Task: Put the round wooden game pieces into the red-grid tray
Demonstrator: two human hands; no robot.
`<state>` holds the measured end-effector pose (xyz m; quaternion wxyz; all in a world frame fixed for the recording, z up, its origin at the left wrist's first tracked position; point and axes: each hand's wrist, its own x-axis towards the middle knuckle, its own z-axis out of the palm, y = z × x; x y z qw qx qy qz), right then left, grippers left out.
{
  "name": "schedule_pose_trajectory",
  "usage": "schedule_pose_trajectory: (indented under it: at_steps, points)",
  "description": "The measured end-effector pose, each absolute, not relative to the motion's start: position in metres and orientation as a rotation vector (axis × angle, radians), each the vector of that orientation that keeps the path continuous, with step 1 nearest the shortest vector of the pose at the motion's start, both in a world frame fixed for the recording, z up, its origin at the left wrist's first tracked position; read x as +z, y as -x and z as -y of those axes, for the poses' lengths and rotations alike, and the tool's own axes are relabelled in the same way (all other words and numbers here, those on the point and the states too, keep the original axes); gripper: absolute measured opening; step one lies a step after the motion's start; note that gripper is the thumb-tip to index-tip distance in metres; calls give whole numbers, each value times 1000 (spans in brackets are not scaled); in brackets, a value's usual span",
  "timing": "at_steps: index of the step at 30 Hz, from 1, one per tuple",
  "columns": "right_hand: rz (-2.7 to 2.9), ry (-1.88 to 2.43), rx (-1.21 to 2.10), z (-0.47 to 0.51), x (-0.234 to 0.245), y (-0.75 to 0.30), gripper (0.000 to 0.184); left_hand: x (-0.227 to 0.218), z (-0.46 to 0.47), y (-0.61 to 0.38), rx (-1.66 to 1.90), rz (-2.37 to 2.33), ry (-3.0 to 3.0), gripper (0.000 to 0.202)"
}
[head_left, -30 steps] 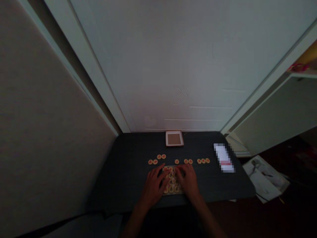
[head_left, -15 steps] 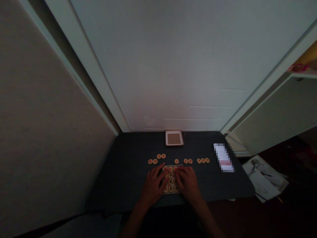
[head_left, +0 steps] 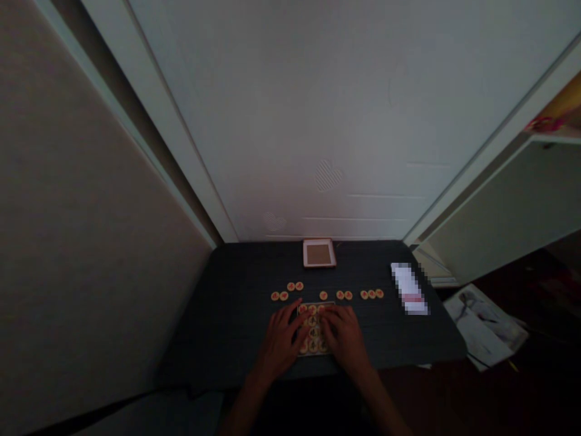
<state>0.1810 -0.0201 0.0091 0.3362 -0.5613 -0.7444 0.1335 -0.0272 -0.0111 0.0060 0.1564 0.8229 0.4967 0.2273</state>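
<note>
A shallow box (head_left: pixel 316 355) holding several rows of round Chinese chess pieces (head_left: pixel 313 346) lies near the table's front edge, some characters red and some dark. My left hand (head_left: pixel 282 339) rests over the box's left side, fingers spread and the thumb reaching across the pieces. From the other side my right hand (head_left: pixel 347 336) leans over the box. Its fingers are bent and closed at a Chinese chess piece (head_left: pixel 321 308) in the far right corner. Parts of the pieces beneath both hands are hidden.
Behind the box, red-marked pieces lie in small groups, including a pair (head_left: pixel 295 286) and a row of three (head_left: pixel 372 294). A box lid or tray (head_left: pixel 319 266) sits by the white panel (head_left: pixel 290 151). A pixelated phone-like object (head_left: pixel 410 289) lies right on the dark table (head_left: pixel 218 315).
Hardly anything differs. Both hands stay over the box, with only a slight shift of the fingers, and the loose pieces lie as before.
</note>
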Motion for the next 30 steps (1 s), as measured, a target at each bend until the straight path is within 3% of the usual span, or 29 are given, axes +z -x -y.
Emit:
schedule_pose_trajectory:
  at_steps: [17, 30]
  points:
    - [1811, 1474, 372, 25, 2, -185, 22, 5, 12, 27, 682, -1433, -2313, 39]
    - [1565, 1530, 382, 26, -7, -215, 24, -3, -7, 47, 1054, -1552, -2102, 29]
